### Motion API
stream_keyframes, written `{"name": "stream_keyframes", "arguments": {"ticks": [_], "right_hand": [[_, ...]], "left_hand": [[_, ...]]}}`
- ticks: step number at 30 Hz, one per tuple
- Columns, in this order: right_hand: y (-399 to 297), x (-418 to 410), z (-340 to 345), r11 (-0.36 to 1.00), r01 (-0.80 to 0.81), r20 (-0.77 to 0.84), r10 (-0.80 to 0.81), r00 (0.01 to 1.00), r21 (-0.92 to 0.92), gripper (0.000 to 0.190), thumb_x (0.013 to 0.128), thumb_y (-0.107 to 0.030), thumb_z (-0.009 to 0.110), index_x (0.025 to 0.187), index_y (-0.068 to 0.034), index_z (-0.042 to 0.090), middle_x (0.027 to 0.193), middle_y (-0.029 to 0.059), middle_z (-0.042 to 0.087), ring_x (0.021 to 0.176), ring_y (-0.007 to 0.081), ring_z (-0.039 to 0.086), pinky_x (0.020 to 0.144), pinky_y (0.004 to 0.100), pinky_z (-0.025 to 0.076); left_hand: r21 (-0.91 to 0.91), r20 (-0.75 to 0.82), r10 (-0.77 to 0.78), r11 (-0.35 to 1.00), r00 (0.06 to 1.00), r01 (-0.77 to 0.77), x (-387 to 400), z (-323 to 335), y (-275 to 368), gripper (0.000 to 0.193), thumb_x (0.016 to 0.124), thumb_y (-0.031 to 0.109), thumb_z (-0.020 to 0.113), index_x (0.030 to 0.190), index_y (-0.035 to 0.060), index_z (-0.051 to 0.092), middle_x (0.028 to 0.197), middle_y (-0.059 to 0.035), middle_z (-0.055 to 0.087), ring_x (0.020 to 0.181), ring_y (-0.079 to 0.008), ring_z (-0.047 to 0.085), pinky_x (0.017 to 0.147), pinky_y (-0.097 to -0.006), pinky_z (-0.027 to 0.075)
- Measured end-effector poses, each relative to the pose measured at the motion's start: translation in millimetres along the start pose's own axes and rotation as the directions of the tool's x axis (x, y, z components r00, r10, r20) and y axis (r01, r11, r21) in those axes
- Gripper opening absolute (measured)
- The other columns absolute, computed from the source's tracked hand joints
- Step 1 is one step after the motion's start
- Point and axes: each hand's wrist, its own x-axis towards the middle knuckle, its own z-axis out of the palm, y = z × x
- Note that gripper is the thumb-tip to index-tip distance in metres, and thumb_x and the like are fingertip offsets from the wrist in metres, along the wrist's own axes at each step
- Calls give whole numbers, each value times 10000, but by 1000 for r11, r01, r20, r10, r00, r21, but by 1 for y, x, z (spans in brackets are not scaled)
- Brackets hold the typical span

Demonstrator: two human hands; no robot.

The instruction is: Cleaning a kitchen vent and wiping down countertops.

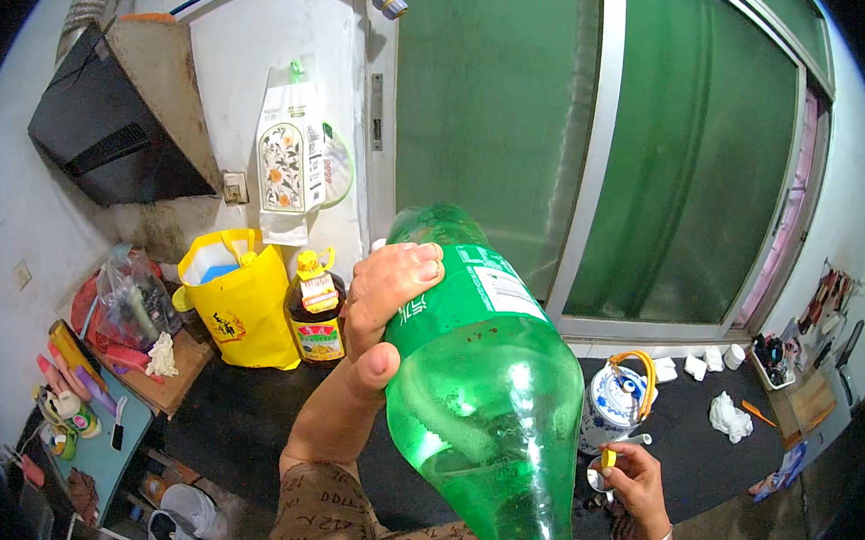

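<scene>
My left hand (pixel 393 295) grips a large green plastic bottle (pixel 486 387) around its labelled middle. The bottle is raised close before me and tilted, base away and neck toward me; its mouth is cut off by the lower picture edge. In my right hand (pixel 638 481) a small yellow bottle cap (pixel 609 458) is pinched between thumb and fingers. Just behind that hand stands a blue-and-white porcelain teapot (pixel 616 400) with an orange-brown handle. A small white cup (pixel 596 478) sits by the right fingers, partly hidden.
On the dark worktop (pixel 695 470) are a yellow bag (pixel 248 320), a cooking oil bottle (pixel 317 316), crumpled white tissue (pixel 730 418) and an orange-handled item (pixel 758 413). At left is a side table (pixel 118 457) with gloves. A range hood (pixel 121 126) juts from the wall.
</scene>
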Motion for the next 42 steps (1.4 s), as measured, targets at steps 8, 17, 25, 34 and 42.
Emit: {"name": "stream_keyframes", "arguments": {"ticks": [8, 17, 25, 34, 42], "right_hand": [[6, -1, -4, 1000, 30, -35, -30, 999, 2, 269, 771, 17, 626, 1034, 20, 571, 1046, 121, 607, 844, 193, 639, 713, 266, 526], [2, 1, -1, 993, 108, -23, -108, 994, 37, 273, 754, 47, 626, 1023, 24, 586, 1098, 127, 561, 900, 199, 612, 795, 312, 521], [0, 0, 1, 987, 160, -25, -159, 987, 15, 288, 763, 58, 608, 1046, 22, 569, 1138, 121, 533, 924, 212, 608, 814, 326, 518], [-5, -2, 1, 994, 103, -44, -102, 994, 21, 289, 790, -1, 614, 1072, 27, 552, 1030, 89, 592, 819, 152, 614, 667, 231, 498], [-1, -3, -1, 994, 109, -49, -109, 993, -5, 287, 782, 23, 605, 1065, 17, 550, 1050, 100, 598, 817, 174, 634, 617, 220, 483]], "left_hand": [[-39, -43, -3, 999, 999, 2, -3, 3, -4, 624, 891, 450, 248, 1055, -55, 577, 1055, -220, 600, 1037, -301, 539, 970, -407, 349], [-48, -95, -38, 998, 995, 34, -5, 9, 0, 638, 890, 465, 242, 1039, -46, 592, 1056, -213, 604, 1028, -299, 545, 972, -405, 343], [25, -21, -39, 999, 999, 40, -1, -1, 3, 640, 886, 470, 244, 1039, -43, 595, 1059, -212, 604, 1041, -295, 537, 976, -400, 336], [2, -30, -40, 999, 999, 40, -4, 0, 0, 652, 869, 486, 258, 1044, -42, 597, 1064, -210, 601, 1042, -298, 534, 978, -398, 331], [-40, -99, -48, 998, 994, 44, -6, 7, 0, 661, 883, 492, 246, 1051, -47, 591, 1057, -217, 600, 1027, -307, 542, 958, -406, 350]]}}
